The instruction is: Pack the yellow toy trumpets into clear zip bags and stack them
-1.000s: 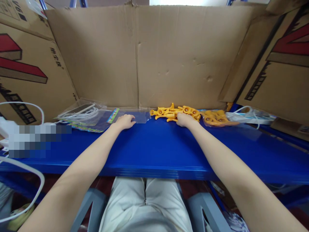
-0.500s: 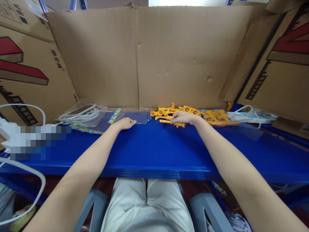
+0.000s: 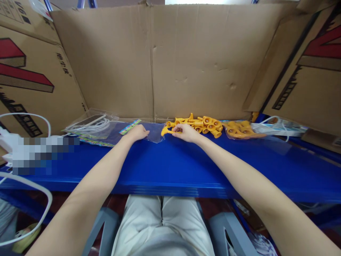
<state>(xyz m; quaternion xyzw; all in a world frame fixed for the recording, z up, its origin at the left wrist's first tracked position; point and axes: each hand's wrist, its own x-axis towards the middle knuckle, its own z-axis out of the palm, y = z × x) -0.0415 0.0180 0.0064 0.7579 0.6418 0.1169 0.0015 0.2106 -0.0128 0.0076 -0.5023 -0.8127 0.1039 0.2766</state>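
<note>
Half a second earlier, the right hand (image 3: 187,132) had been over the front of the loose yellow pile (image 3: 210,125); it had since moved leftward, and its fingers now pinched a yellow piece (image 3: 166,131) by its slim end. The printed strip (image 3: 130,126) of the clear bag (image 3: 156,132), behind the left fingers, had turned to a shallower slant, and the end of the bag nearest the right fingers had shifted toward the front.

The left hand (image 3: 138,132) lay on the bag with its fingers drawn together; whether they gripped the film could not be told. The yellow piece was glossy, with a wide, rounded end that pointed left, away from the right fingers, and met the bag's right end; whether it was inside could not be made out. The bag was thin, see-through and slightly rumpled, and lay on the blue tabletop (image 3: 173,163) between the two hands. The pile sat behind and right of the right fingers.
</note>
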